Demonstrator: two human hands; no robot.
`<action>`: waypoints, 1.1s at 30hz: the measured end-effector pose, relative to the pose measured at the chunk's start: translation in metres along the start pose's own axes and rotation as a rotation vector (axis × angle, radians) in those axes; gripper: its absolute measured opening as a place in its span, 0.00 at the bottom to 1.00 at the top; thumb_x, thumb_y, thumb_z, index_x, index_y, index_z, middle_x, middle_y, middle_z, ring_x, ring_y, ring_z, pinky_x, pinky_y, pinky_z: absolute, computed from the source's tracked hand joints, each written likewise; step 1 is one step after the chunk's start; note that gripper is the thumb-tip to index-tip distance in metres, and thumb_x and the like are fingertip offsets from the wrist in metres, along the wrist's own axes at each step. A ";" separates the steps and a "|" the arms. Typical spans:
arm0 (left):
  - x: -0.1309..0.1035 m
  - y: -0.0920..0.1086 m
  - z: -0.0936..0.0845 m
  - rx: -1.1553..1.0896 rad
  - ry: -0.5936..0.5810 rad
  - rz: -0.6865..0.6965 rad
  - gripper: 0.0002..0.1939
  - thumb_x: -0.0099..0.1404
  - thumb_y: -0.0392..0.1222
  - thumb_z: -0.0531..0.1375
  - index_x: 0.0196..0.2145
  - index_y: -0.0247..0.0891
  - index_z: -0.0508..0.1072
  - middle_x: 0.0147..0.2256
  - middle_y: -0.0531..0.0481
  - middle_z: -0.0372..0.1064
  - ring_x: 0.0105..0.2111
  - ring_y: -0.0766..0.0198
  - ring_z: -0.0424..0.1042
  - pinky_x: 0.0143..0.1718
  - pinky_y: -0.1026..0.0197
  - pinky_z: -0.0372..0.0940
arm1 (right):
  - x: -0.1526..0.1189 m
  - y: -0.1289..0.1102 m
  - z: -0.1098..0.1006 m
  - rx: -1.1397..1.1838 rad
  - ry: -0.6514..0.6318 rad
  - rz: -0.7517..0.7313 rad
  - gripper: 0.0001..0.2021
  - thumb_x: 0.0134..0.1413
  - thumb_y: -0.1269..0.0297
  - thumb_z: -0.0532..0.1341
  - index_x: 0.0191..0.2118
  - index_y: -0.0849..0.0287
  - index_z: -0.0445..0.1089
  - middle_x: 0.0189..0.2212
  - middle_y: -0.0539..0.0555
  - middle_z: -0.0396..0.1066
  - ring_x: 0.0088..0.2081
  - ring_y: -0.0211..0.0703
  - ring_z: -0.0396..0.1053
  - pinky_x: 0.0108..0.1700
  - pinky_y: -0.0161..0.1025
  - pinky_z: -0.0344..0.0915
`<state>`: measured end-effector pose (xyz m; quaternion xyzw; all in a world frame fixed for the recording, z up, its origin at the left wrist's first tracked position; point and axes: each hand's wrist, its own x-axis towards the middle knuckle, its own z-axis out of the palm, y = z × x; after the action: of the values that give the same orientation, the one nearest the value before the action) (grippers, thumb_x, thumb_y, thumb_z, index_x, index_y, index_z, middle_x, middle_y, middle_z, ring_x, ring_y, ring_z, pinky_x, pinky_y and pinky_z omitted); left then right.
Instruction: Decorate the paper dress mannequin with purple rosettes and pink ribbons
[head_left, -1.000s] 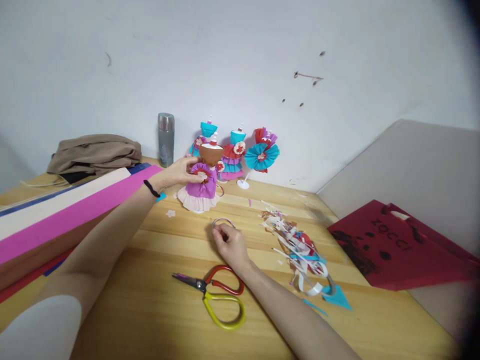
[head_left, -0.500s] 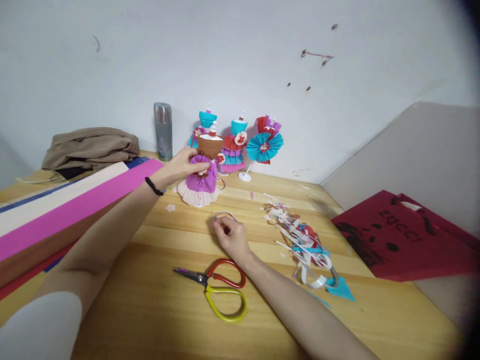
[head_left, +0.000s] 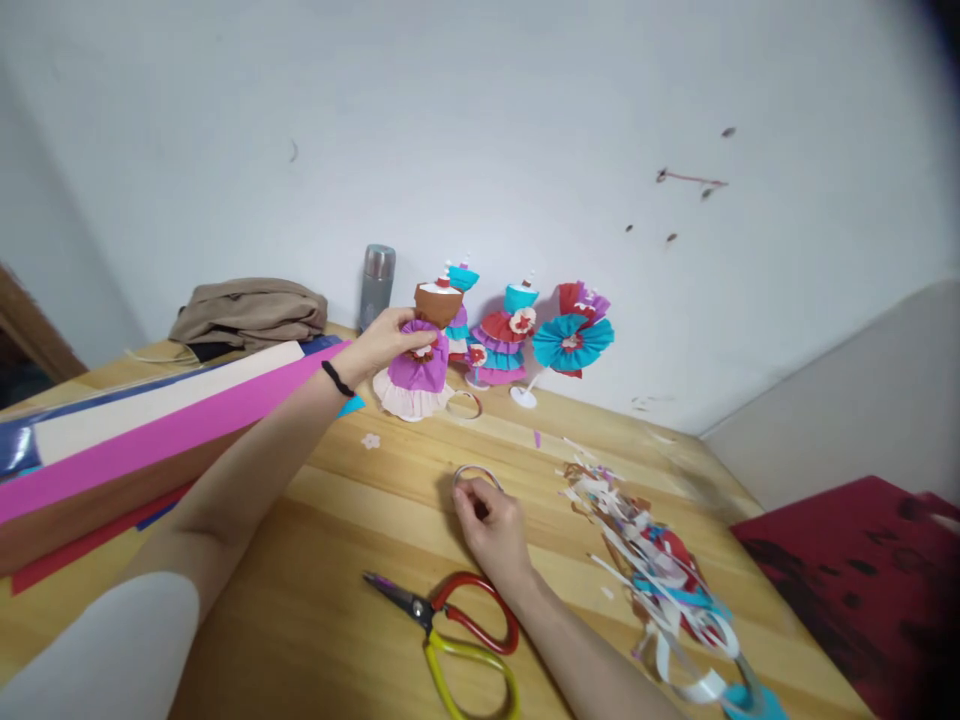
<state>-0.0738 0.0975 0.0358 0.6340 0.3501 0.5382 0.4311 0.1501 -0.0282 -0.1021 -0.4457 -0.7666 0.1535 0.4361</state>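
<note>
My left hand [head_left: 394, 338] grips a small paper dress [head_left: 420, 372] on a white dress stand, its thumb lying over the purple pleated rosette. The dress has a brown top, a purple skirt and a pale pink ruffle. Fingers curled together, my right hand [head_left: 495, 525] rests on the table at a thin silvery ring [head_left: 480, 469], which it seems to pinch at the near side; the grip is partly hidden. Close below that hand lies a pair of scissors [head_left: 421, 606] with one red and one yellow handle. A pale paper flower [head_left: 370, 440] lies left of centre.
Other paper dresses [head_left: 504, 340] stand along the wall, one with a large turquoise rosette [head_left: 574, 345]. Paper scraps [head_left: 660, 560] litter the right side, beside a red bag [head_left: 832, 590]. Coloured sheets [head_left: 247, 400], brown cloth [head_left: 251, 312] and a grey flask [head_left: 376, 288] are leftward.
The view has swung, shifting everything right and down. Against the other dresses, the held dress has moved slightly left and back with my left hand. My right hand stays beside the ring.
</note>
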 end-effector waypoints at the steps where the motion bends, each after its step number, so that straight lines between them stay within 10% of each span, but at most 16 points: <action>1: 0.002 -0.003 -0.003 -0.023 -0.001 -0.017 0.12 0.51 0.40 0.68 0.31 0.30 0.73 0.25 0.50 0.72 0.25 0.67 0.71 0.31 0.63 0.66 | 0.000 0.000 0.000 -0.001 -0.001 -0.003 0.13 0.60 0.63 0.56 0.24 0.58 0.67 0.17 0.48 0.64 0.19 0.35 0.60 0.23 0.32 0.56; 16: 0.078 0.010 -0.052 0.046 0.045 -0.103 0.10 0.51 0.33 0.67 0.32 0.28 0.73 0.23 0.49 0.72 0.24 0.67 0.71 0.32 0.62 0.67 | 0.003 0.004 0.001 -0.004 0.020 -0.032 0.14 0.60 0.64 0.56 0.23 0.59 0.66 0.16 0.47 0.62 0.18 0.34 0.60 0.22 0.31 0.55; 33: -0.033 0.023 0.044 -0.079 -0.200 -0.148 0.09 0.53 0.37 0.68 0.30 0.29 0.74 0.22 0.50 0.71 0.23 0.68 0.70 0.27 0.65 0.65 | 0.010 0.006 0.001 0.249 0.146 0.286 0.17 0.53 0.54 0.57 0.21 0.60 0.67 0.16 0.48 0.59 0.20 0.36 0.57 0.24 0.33 0.56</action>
<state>-0.0367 0.0513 0.0429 0.6393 0.3297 0.4523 0.5272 0.1501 -0.0164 -0.1006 -0.5027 -0.6368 0.2750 0.5160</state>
